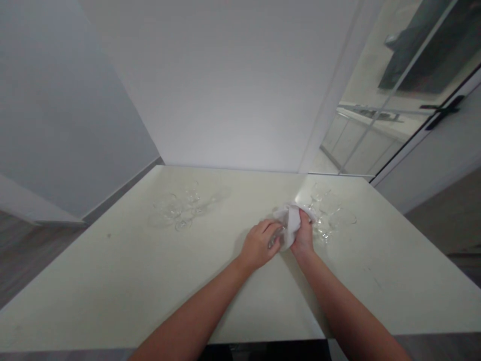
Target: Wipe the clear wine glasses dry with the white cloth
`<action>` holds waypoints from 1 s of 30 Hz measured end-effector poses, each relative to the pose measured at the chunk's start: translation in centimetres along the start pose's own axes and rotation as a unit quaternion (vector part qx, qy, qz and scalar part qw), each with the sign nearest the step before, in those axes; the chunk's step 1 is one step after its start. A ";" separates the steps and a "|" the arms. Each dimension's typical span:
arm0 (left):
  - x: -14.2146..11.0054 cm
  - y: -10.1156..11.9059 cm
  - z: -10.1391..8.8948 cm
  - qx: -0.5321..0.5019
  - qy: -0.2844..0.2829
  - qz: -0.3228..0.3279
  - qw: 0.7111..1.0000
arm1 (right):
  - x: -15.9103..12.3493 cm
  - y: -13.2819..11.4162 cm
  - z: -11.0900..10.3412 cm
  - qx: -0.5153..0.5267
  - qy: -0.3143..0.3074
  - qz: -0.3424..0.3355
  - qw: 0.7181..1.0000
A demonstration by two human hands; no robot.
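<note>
My left hand (259,244) is curled around a clear glass (276,236), fingers wrapped on it just above the pale table (112,281). My right hand (302,236) is closed on a white cloth (290,222) that is bunched over the far part of that glass. The two hands touch around the glass at the table's middle right. Most of the glass is hidden by the cloth and fingers.
Several clear glasses (176,208) stand in a group at the table's far left. Another group of glasses (330,215) stands just right of my hands. A white wall rises behind the table; a glass door (376,115) is at the right.
</note>
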State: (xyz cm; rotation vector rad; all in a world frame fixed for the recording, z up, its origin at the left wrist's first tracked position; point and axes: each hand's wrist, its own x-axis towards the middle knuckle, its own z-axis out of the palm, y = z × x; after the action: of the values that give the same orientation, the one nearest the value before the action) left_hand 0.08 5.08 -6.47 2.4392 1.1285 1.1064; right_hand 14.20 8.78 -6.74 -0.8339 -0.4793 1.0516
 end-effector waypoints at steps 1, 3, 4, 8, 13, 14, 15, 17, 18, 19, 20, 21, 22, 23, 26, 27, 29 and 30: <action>0.0 -0.2 0.2 0.019 -0.009 -0.014 1.000 | -0.2 0.0 0.1 -0.002 0.008 -0.002 1.000; -0.1 -0.4 0.5 0.057 -0.017 -0.043 0.997 | -0.8 0.0 0.4 -0.013 0.009 0.006 1.000; -0.1 -0.5 0.6 0.072 -0.019 -0.056 0.996 | -1.1 0.0 0.6 -0.021 -0.005 0.015 1.000; 0.0 -0.4 0.8 0.062 -0.008 -0.094 0.994 | -1.8 0.0 1.0 -0.017 -0.045 0.048 0.998; 0.3 -0.1 0.7 -0.300 -0.065 -0.160 0.938 | -1.3 -1.1 0.0 -0.017 -0.119 0.117 0.986; 0.3 -0.1 0.7 -0.403 -0.097 -0.181 0.892 | -1.3 -1.4 -0.3 -0.019 -0.142 0.133 0.981; 0.3 -0.1 0.6 -0.490 -0.131 -0.202 0.838 | -1.2 -1.7 -0.5 -0.024 -0.164 0.147 0.975; 0.4 -0.1 0.5 -0.587 -0.176 -0.239 0.753 | -1.2 -2.1 -0.7 -0.038 -0.195 0.160 0.967; 0.5 -0.2 0.5 -0.598 -0.184 -0.250 0.739 | -1.3 -2.1 -0.7 -0.046 -0.197 0.155 0.967; 0.5 -0.3 0.4 -0.587 -0.181 -0.255 0.747 | -1.3 -2.0 -0.6 -0.052 -0.190 0.142 0.970; 0.6 -0.4 0.4 -0.557 -0.161 -0.254 0.774 | -1.3 -1.8 -0.3 -0.057 -0.173 0.122 0.976; 0.6 -0.5 0.4 -0.509 -0.134 -0.248 0.813 | -1.3 -1.5 -0.1 -0.059 -0.149 0.099 0.982; 0.6 -0.6 0.4 -0.447 -0.107 -0.237 0.856 | -1.3 -1.1 0.3 -0.060 -0.123 0.074 0.988; 0.6 -0.7 0.3 -0.375 -0.081 -0.223 0.896 | -1.4 -0.7 0.6 -0.059 -0.094 0.050 0.993; 0.5 -0.9 0.3 -0.197 -0.027 -0.186 0.962 | -1.8 0.3 1.3 -0.063 -0.038 0.000 0.997; 0.5 -0.9 0.3 -0.185 -0.026 -0.182 0.965 | -1.9 0.4 1.4 -0.066 -0.035 -0.007 0.997; 0.4 -0.8 0.4 -0.252 -0.042 -0.196 0.947 | -2.1 0.1 1.3 -0.070 -0.047 -0.006 0.996; 0.4 -0.7 0.5 -0.318 -0.063 -0.213 0.922 | -2.2 -0.2 1.2 -0.070 -0.062 0.009 0.996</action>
State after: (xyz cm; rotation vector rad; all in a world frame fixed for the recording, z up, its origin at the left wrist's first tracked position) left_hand 0.21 5.93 -6.95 1.6425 0.9901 0.9619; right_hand 12.51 7.18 -5.77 -0.9000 -0.6579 1.1003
